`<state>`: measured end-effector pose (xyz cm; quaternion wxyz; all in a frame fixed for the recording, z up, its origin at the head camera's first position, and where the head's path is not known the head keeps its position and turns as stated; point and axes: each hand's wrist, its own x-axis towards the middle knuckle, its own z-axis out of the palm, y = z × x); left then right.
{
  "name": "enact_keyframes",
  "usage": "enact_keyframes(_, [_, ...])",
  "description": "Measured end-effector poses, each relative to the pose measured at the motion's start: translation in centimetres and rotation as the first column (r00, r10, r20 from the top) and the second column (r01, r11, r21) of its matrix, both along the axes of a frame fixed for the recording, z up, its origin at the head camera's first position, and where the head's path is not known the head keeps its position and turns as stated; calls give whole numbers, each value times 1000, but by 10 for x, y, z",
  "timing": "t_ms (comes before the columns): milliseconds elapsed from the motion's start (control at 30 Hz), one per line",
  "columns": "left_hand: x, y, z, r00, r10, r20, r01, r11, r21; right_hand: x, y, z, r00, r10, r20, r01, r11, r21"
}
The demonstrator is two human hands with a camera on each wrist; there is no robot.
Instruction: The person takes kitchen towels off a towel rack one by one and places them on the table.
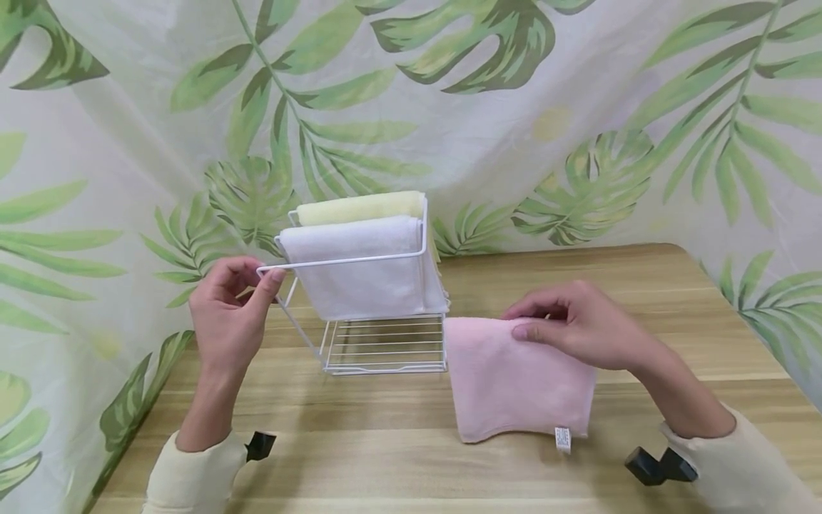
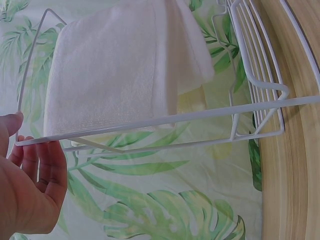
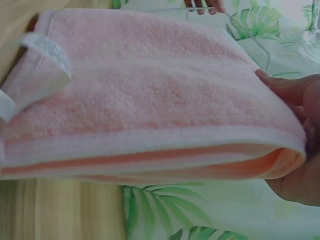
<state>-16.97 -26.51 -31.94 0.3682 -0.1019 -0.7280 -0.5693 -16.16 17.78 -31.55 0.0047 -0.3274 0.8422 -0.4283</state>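
My left hand (image 1: 229,314) grips the front left corner of a white wire rack (image 1: 385,370), thumb and fingers round the top bar. Over the rack's rear bars hang a pale yellow towel (image 1: 359,207) and, in front of it, a white towel (image 1: 359,271); the front bar carries no towel. To the right of the rack, my right hand (image 1: 584,325) pinches the folded top edge of a pink towel (image 1: 520,378), which hangs down with a white tag (image 1: 562,439) at its lower corner. The right wrist view shows the pink towel's folded layers (image 3: 150,95).
The rack's slatted base is over the wood-grain table (image 1: 385,442). A leaf-print cloth (image 1: 481,128) hangs behind and to the sides of the table. Dark clips show at both sleeves (image 1: 193,475).
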Motion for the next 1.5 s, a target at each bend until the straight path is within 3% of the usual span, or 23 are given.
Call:
enact_keyframes(333, [1, 0, 1, 1000, 9, 1, -9, 1000, -14, -34, -1, -13, 999, -33, 39, 30, 997, 64])
enact_keyframes(600, [2, 1, 1, 999, 36, 21, -35, 999, -38, -64, 4, -32, 994, -47, 96, 43, 998, 43])
enact_keyframes(933, [1, 0, 0, 1000, -10, -3, 10, 1000, 3, -93, 7, -48, 992, -52, 112, 48, 998, 40])
enact_keyframes(1233, [2, 0, -1, 1000, 1, -4, -1, 1000, -21, -127, 0, -74, 989, -29, 144, 23, 999, 45])
enact_keyframes(1500, [2, 0, 0, 1000, 0, -9, -1, 1000, -28, -145, -6, -92, 990, -20, 138, 14, 999, 44])
